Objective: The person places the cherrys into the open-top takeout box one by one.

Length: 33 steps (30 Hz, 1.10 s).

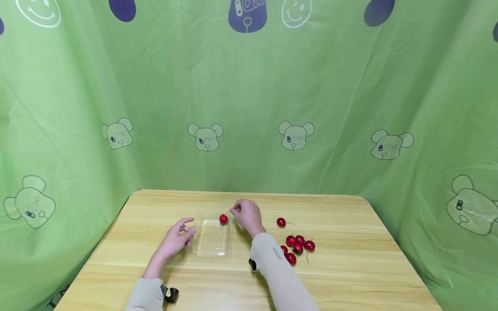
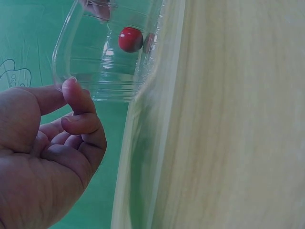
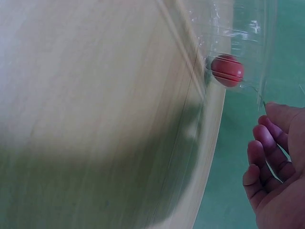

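A clear plastic container [image 1: 212,252] lies on the table between the hands. My right hand [image 1: 248,214] pinches a cherry [image 1: 223,219] by its thin stem between thumb and index finger. In the right wrist view the same cherry [image 3: 227,70] shows through the container's ridged wall, with its stem reaching over the rim; whether it touches the bottom I cannot tell. My left hand [image 1: 176,239] is at the container's left side, fingers relaxed and apart. Its fingertips [image 2: 72,85] are at the container's rim in the left wrist view.
Several dark red cherries [image 1: 298,248] lie clustered right of the right forearm, partly hidden by the sleeve. One separate cherry [image 1: 281,222] with a stem lies behind them. The wooden table [image 1: 350,268] is enclosed by green printed curtains [image 1: 249,172].
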{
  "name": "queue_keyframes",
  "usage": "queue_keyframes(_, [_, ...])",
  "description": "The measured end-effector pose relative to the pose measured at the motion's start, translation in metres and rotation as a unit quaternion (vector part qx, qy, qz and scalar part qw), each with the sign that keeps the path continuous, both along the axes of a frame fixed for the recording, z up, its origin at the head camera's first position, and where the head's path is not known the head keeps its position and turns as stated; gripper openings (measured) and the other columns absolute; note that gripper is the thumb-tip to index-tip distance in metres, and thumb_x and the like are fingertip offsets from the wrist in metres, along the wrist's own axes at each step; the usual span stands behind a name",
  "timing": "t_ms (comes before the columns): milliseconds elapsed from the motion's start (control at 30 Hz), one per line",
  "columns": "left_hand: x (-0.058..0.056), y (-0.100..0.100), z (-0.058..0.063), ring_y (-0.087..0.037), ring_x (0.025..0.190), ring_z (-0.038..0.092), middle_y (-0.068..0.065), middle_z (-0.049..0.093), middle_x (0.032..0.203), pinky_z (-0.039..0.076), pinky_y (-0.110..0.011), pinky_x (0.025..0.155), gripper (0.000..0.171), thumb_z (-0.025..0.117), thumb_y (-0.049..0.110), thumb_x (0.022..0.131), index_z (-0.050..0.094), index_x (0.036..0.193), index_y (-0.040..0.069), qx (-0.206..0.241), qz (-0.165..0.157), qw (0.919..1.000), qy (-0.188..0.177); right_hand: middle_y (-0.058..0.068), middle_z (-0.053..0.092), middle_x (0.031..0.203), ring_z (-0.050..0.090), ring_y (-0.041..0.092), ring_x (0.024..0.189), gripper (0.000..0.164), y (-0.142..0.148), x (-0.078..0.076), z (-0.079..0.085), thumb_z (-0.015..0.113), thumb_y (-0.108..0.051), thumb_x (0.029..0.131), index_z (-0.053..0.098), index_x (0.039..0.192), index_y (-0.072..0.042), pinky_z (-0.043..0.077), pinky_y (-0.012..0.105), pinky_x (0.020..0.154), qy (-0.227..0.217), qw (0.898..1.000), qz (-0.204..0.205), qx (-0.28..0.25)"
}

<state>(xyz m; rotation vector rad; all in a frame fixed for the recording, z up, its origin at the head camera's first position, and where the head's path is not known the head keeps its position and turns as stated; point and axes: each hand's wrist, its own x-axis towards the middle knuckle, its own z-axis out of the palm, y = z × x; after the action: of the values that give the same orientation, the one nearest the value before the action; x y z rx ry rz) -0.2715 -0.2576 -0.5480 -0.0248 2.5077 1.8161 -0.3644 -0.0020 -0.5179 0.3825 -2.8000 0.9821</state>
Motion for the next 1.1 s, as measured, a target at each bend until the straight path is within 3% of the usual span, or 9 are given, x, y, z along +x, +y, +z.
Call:
queue_keyframes(333, [0.000,0.001,-0.001,-0.019,0.067,0.062,-0.019,0.066,0.099,0.050,-0.024,0.058,0.053,0.064,0.012,0.103,0.047,0.152,0.002,-0.005,0.000,1.0000,0.002,-0.003,0.068,0.079,0.059,0.012,0.072,0.012,0.007,-0.001,-0.003,0.079,-0.024,0.093,0.076,0.090,-0.013,0.053,0.030,0.073,-0.018,1.000,-0.009,-0.002])
queue_keyframes(667, [0.001,0.000,0.000,-0.020,0.069,0.062,-0.021,0.066,0.103,0.053,-0.025,0.061,0.054,0.064,0.013,0.103,0.045,0.153,0.003,-0.007,-0.002,1.0000,-0.004,-0.001,0.070,0.083,0.061,0.013,0.076,0.014,0.017,0.003,0.006,0.077,-0.026,0.095,0.077,0.094,-0.012,0.054,0.033,0.077,-0.024,1.000,-0.006,-0.013])
queue_keyframes(933, [0.003,-0.002,0.001,-0.019,0.069,0.063,-0.021,0.065,0.103,0.054,-0.026,0.063,0.054,0.063,0.013,0.104,0.044,0.153,0.003,-0.020,-0.005,0.9998,-0.006,0.002,0.072,0.092,0.063,0.017,0.086,0.014,0.036,0.011,0.029,0.074,-0.024,0.097,0.077,0.098,-0.010,0.054,0.034,0.078,-0.036,0.996,0.032,-0.069])
queue_keyframes(1100, [0.002,0.000,0.001,-0.020,0.070,0.063,-0.020,0.066,0.104,0.052,-0.025,0.062,0.054,0.063,0.015,0.104,0.044,0.154,0.004,-0.022,-0.010,0.9997,-0.005,0.002,0.072,0.094,0.065,0.020,0.091,0.012,0.058,0.012,0.046,0.074,-0.023,0.097,0.077,0.101,-0.011,0.055,0.035,0.080,-0.043,0.995,0.023,-0.088])
